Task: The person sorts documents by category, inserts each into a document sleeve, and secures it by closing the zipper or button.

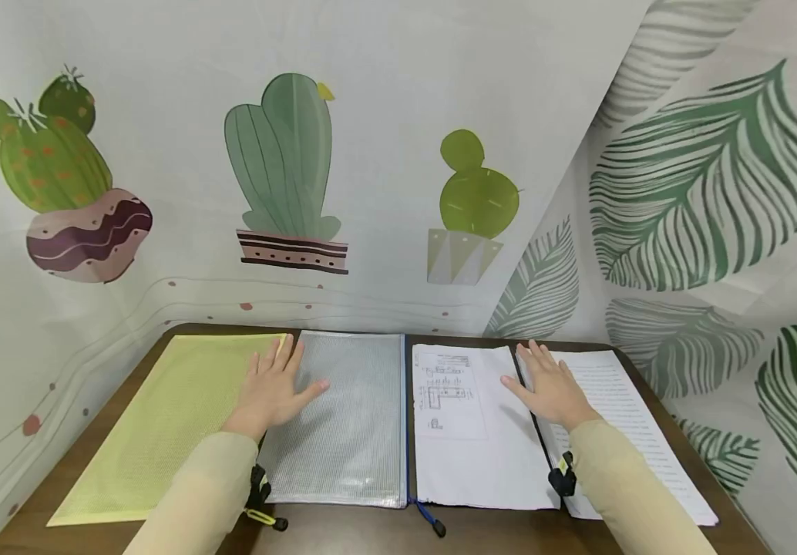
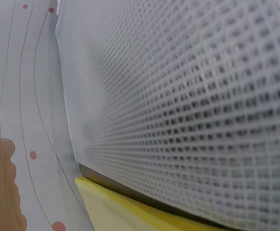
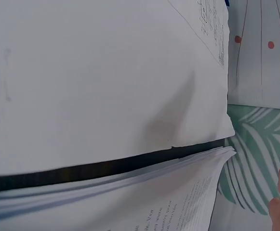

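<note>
Yellow mesh pouch (image 1: 149, 432), partly under the fingers of the left hand (image 1: 272, 395) and otherwise to their left. Clear mesh pouch (image 1: 343, 443) with a blue edge strip (image 1: 407, 424), beneath that thumb and to the right. Left fingers straight and spread, thumb wide. Drawing-topped papers (image 1: 485, 470), left of the fingers of the right hand (image 1: 554, 391); text-covered sheets (image 1: 627, 424), beneath them and rightward. Right fingers straight, slightly apart, thumb out toward the papers. Whether touching or hovering, cannot tell. Brown bench (image 1: 329, 532) beneath them all; cactus-printed cloth (image 1: 385, 162) beyond the fingers.
</note>
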`<state>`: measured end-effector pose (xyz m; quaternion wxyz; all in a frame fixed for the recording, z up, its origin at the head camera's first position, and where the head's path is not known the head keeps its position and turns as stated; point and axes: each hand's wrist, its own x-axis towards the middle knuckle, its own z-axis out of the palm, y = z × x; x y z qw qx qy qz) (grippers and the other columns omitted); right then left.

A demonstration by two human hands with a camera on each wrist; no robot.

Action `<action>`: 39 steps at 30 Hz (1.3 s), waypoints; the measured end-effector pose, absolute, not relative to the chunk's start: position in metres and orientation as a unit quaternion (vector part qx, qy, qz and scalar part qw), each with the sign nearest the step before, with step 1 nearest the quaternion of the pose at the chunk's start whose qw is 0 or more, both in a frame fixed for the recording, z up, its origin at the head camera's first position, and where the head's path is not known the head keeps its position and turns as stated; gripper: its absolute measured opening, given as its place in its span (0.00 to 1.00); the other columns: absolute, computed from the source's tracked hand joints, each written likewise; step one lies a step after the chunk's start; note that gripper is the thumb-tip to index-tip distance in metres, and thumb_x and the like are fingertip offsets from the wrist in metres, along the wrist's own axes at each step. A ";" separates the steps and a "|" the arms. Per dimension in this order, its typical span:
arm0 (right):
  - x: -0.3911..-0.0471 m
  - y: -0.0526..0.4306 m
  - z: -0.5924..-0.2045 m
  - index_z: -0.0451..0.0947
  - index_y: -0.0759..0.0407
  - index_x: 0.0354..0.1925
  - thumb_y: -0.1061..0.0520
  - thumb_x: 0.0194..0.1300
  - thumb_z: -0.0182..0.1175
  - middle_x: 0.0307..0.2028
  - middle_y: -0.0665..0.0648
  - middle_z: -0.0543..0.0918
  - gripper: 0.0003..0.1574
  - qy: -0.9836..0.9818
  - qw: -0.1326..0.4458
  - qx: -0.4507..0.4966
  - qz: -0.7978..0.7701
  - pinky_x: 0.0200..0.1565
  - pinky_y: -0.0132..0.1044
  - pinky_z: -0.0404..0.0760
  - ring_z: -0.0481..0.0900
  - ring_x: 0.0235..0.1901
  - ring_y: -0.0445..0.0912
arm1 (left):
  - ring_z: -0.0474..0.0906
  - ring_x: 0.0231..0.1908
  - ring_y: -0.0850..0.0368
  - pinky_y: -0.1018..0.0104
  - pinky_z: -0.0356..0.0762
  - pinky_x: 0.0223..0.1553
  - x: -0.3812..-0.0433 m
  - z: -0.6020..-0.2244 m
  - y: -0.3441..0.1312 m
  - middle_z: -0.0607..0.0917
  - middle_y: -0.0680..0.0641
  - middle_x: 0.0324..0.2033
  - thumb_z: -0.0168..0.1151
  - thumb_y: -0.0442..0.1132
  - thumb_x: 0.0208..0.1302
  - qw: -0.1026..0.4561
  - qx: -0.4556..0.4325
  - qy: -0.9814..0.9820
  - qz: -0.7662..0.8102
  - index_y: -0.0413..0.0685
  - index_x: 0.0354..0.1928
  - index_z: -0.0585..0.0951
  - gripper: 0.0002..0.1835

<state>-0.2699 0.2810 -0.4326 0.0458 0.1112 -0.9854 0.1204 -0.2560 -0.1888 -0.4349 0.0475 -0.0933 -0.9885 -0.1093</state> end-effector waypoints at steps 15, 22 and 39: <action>-0.263 0.284 -0.443 0.47 0.61 0.73 0.27 0.65 0.41 0.71 0.71 0.51 0.54 -0.982 0.050 0.112 0.144 0.65 0.67 0.51 0.48 0.70 0.66 | 0.38 0.73 0.39 0.36 0.34 0.70 -0.251 -0.442 -0.178 0.44 0.40 0.74 0.38 0.75 0.60 0.045 -0.091 -0.987 -0.128 0.45 0.74 0.48 0.52; -0.263 0.285 -0.446 0.49 0.64 0.72 0.27 0.65 0.43 0.71 0.70 0.53 0.55 -0.980 0.044 0.108 0.163 0.65 0.66 0.54 0.50 0.70 0.67 | 0.39 0.73 0.38 0.36 0.37 0.69 -0.250 -0.442 -0.171 0.45 0.40 0.74 0.36 0.76 0.59 0.030 -0.095 -0.986 -0.133 0.44 0.74 0.47 0.53; -0.264 0.278 -0.445 0.51 0.70 0.70 0.28 0.65 0.45 0.68 0.73 0.58 0.56 -0.975 0.034 0.095 0.200 0.65 0.63 0.58 0.56 0.67 0.68 | 0.42 0.72 0.35 0.37 0.42 0.70 -0.248 -0.444 -0.153 0.48 0.38 0.73 0.41 0.74 0.60 -0.001 -0.109 -0.980 -0.166 0.43 0.74 0.48 0.51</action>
